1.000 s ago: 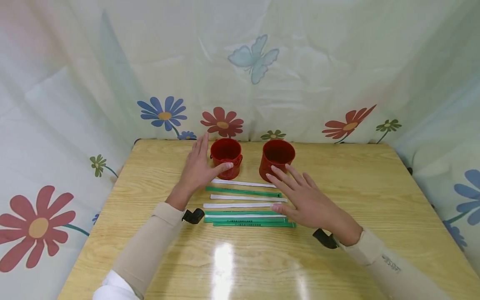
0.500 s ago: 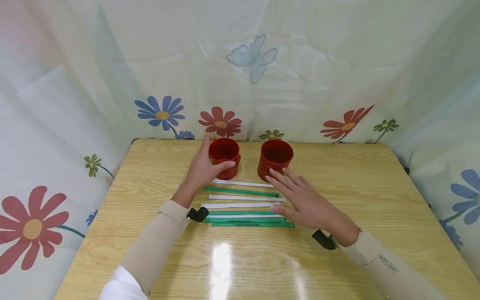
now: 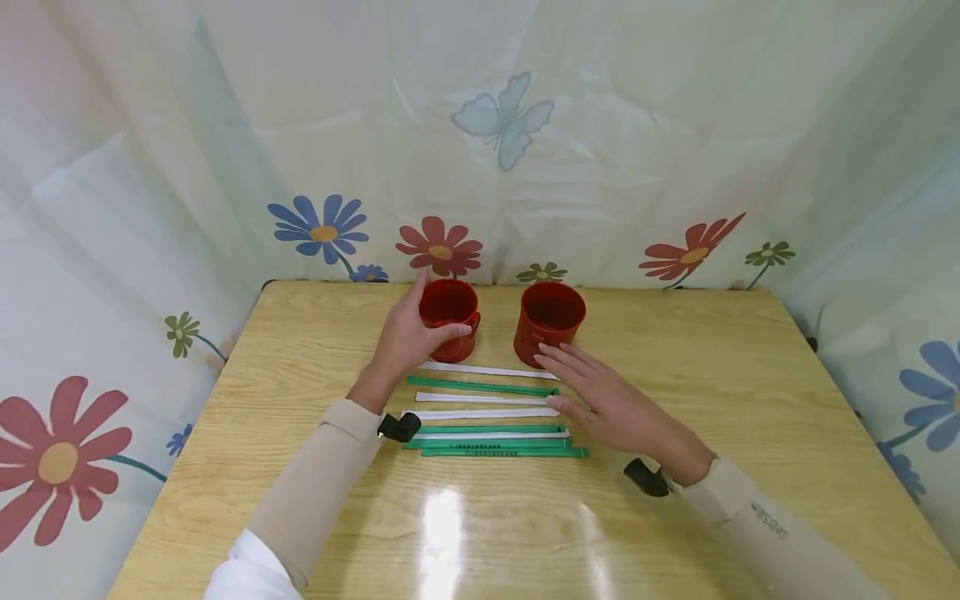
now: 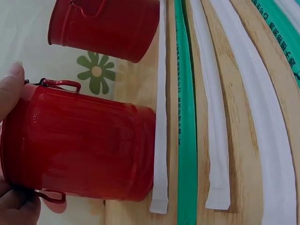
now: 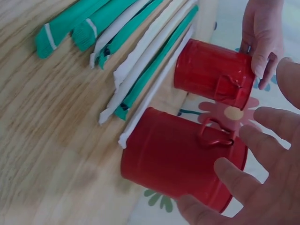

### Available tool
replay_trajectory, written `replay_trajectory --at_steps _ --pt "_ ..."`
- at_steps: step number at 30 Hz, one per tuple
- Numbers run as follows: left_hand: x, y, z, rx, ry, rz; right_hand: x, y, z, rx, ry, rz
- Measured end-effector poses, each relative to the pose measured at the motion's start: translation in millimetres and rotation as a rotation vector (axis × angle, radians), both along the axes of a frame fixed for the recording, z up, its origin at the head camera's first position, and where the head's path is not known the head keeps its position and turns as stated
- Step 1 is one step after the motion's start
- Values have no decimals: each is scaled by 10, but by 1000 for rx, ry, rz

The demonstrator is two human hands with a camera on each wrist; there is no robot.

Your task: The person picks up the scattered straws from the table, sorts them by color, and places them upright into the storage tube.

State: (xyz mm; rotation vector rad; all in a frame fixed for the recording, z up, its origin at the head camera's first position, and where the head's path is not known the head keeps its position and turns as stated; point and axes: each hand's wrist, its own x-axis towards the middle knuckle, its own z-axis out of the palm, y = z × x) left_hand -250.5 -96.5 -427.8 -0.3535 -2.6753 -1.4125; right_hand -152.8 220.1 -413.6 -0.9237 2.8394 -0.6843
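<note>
Two small red metal buckets with wire handles stand side by side near the table's back. My left hand [image 3: 408, 335] holds the left bucket [image 4: 84, 145] near its rim, thumb on the near side and fingers at the far left side. In the left wrist view the fingertips sit at one of its handle loops. My right hand [image 3: 618, 406] is spread with fingers extended, its fingertips in front of the right bucket [image 3: 549, 325]. In the right wrist view this bucket [image 5: 178, 152] appears just beyond those fingers, and nothing is held.
Several long, thin wrapped straws lie in a row in front of the buckets: white ones [image 3: 480, 414] and green ones [image 3: 483, 386], some printed. The wooden table [image 3: 360, 517] ends at a flowered curtain [image 3: 600, 183] behind the buckets.
My left hand has moved right, from beside the left bucket onto it. The right hand stays near the right bucket, its fingers drawn a little closer together.
</note>
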Motion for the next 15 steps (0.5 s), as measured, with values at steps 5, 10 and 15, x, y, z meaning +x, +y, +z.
replay_trajectory --at_steps 5,10,15 --pt "9 -4 8 -24 -7 15 -56 18 -38 -46 2 -23" --pt "2 -1 42 -22 -25 42 -137 40 -84 -97 -4 -87" --pt "-2 6 62 -19 -56 53 -165 50 -126 -154 33 -133"
